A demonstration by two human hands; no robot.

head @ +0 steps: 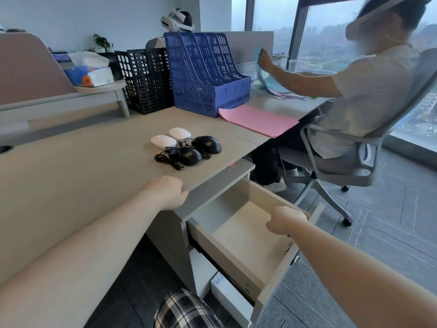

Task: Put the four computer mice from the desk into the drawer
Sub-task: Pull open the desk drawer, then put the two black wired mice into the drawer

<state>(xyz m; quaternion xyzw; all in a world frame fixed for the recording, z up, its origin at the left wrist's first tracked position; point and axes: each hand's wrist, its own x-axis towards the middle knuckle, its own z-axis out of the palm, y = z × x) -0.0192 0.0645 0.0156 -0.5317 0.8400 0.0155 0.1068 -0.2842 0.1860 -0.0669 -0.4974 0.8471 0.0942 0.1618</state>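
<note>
1. On the desk (82,166), four mice lie clustered: two white mice (163,141) on the far side, two black mice (206,144) with coiled cables nearer.
2. Under the desk's near right edge, the drawer (238,254) stands pulled out, its bottom bare.
3. Left hand (165,191) curls over the desk edge, its grip closed on the edge.
4. Right hand (285,220) holds the drawer's front rim, grip clamped on it.
5. Beyond the mice stand a blue file rack (208,74) and pink paper (257,119).
</note>
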